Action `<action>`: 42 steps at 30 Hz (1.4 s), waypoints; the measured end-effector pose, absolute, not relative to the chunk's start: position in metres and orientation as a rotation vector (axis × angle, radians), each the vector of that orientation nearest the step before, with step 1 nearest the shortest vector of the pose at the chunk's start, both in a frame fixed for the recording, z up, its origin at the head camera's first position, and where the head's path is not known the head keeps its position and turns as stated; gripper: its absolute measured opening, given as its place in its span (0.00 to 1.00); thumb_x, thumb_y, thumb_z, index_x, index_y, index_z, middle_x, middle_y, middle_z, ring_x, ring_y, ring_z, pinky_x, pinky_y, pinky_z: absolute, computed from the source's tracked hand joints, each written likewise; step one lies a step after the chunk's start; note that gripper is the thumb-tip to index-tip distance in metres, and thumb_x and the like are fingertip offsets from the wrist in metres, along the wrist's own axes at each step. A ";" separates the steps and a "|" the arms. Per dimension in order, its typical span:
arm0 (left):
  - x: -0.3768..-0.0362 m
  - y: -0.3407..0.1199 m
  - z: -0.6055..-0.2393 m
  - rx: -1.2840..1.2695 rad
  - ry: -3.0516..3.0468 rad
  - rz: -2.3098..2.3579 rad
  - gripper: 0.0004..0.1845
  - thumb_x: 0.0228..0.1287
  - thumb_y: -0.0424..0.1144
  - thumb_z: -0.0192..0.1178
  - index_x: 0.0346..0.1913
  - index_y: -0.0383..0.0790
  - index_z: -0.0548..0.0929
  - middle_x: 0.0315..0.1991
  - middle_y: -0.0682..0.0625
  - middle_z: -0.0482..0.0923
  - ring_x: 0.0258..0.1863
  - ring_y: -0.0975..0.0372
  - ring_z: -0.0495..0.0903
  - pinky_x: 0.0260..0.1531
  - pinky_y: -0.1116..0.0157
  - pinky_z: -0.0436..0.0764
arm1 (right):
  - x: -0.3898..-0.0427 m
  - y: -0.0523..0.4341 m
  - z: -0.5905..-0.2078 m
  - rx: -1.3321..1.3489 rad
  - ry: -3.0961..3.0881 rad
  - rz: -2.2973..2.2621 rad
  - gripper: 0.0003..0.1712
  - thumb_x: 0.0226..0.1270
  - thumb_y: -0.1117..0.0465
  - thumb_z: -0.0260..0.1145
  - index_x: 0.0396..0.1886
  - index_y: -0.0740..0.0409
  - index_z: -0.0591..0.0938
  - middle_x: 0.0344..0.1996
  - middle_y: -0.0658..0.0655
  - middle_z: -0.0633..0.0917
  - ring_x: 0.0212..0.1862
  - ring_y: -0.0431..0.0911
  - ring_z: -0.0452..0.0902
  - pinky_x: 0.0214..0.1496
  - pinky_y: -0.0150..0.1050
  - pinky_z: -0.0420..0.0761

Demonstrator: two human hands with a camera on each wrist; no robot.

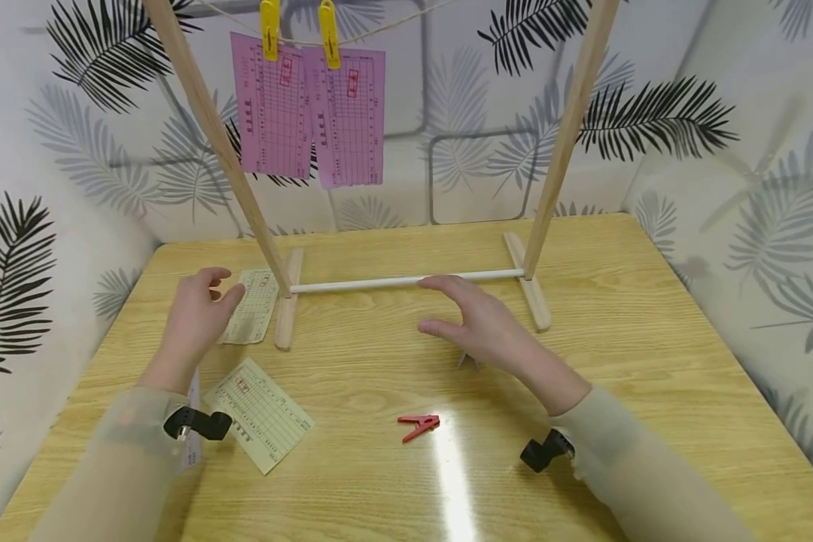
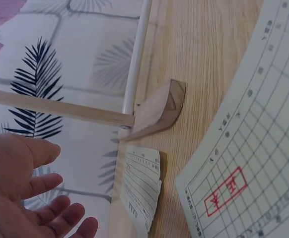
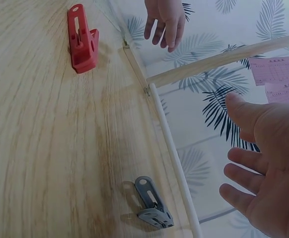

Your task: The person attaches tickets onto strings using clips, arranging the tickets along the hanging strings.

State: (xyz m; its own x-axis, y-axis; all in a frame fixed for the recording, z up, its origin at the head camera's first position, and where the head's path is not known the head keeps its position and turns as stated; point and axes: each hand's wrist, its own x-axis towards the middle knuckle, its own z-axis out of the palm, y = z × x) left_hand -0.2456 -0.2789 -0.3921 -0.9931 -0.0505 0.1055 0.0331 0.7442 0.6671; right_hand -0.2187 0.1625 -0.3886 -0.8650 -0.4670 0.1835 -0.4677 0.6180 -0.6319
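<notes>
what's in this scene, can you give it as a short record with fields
left hand: left hand open, above the table, holding nothing, next to a green slip
right hand: right hand open, holding nothing, just in front of the white rod
rack: wooden rack with a string across the top
hanging: two pink slips under yellow clothespins
on table: second green slip, red clothespin, grey clothespin
surface: wooden table
</notes>
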 end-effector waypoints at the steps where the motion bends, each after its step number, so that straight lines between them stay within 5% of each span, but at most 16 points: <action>1: -0.248 -0.280 -0.393 0.024 -2.832 -1.083 0.32 0.88 0.47 0.54 0.78 0.24 0.69 0.75 0.20 0.62 0.68 0.30 0.71 0.61 0.33 0.76 | -0.219 0.163 -0.389 0.811 -2.830 1.111 0.38 0.80 0.45 0.73 0.82 0.50 0.74 0.79 0.56 0.75 0.80 0.57 0.69 0.80 0.59 0.69; 4: -0.255 -0.281 -0.394 0.059 -2.859 -1.059 0.34 0.88 0.50 0.53 0.79 0.24 0.68 0.76 0.18 0.56 0.69 0.29 0.69 0.61 0.32 0.76 | -0.219 0.166 -0.390 0.807 -2.842 1.124 0.38 0.80 0.45 0.73 0.83 0.50 0.73 0.79 0.56 0.75 0.80 0.57 0.68 0.81 0.59 0.68; 15: -0.271 -0.273 -0.395 0.221 -2.975 -0.860 0.39 0.86 0.52 0.54 0.78 0.18 0.62 0.70 0.17 0.67 0.67 0.24 0.69 0.64 0.29 0.72 | -0.222 0.168 -0.393 0.830 -2.853 1.150 0.37 0.81 0.45 0.72 0.83 0.49 0.73 0.79 0.54 0.75 0.80 0.55 0.69 0.81 0.57 0.68; 28: -0.281 -0.277 -0.408 0.319 -3.167 -0.610 0.43 0.82 0.58 0.56 0.72 0.16 0.68 0.62 0.18 0.75 0.59 0.24 0.78 0.52 0.33 0.81 | -0.222 0.172 -0.391 0.830 -2.833 1.160 0.36 0.81 0.46 0.73 0.82 0.50 0.74 0.79 0.55 0.76 0.80 0.56 0.70 0.80 0.57 0.69; 42: -0.283 -0.266 -0.409 0.456 -3.198 -0.602 0.50 0.78 0.67 0.58 0.68 0.13 0.68 0.63 0.13 0.66 0.66 0.20 0.65 0.59 0.29 0.75 | -0.227 0.176 -0.394 0.802 -2.841 1.176 0.36 0.80 0.46 0.74 0.81 0.49 0.75 0.79 0.55 0.76 0.79 0.57 0.70 0.80 0.59 0.70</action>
